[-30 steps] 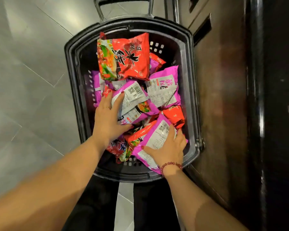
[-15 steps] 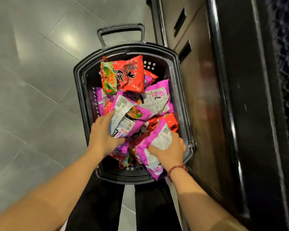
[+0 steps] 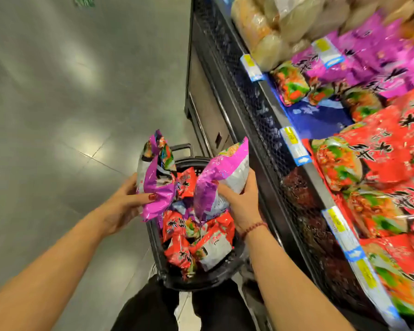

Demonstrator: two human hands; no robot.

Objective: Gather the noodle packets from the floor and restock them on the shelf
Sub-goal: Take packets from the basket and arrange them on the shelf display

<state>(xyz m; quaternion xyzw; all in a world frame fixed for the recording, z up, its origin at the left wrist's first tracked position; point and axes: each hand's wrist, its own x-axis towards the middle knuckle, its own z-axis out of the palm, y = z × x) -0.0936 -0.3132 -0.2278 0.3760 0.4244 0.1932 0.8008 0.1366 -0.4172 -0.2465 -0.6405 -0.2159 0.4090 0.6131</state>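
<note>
My left hand (image 3: 124, 201) grips purple noodle packets (image 3: 157, 177) lifted above the black basket (image 3: 158, 247). My right hand (image 3: 242, 201) holds another purple packet (image 3: 215, 177), raised beside the shelf edge. Several red packets (image 3: 196, 240) still lie in the basket below both hands. To the right, the shelf (image 3: 268, 130) carries rows of purple packets (image 3: 368, 65) and red packets (image 3: 382, 158) behind yellow and blue price tags.
Grey tiled floor (image 3: 58, 115) stretches to the left. Pale bagged goods (image 3: 273, 25) fill the upper shelf. A dark mesh panel (image 3: 304, 211) fronts the lower shelf. My black trousers (image 3: 153, 306) are just behind the basket.
Both hands have lifted purple packets up out of the basket. The view has swung up and right, bringing the stocked shelf into sight.
</note>
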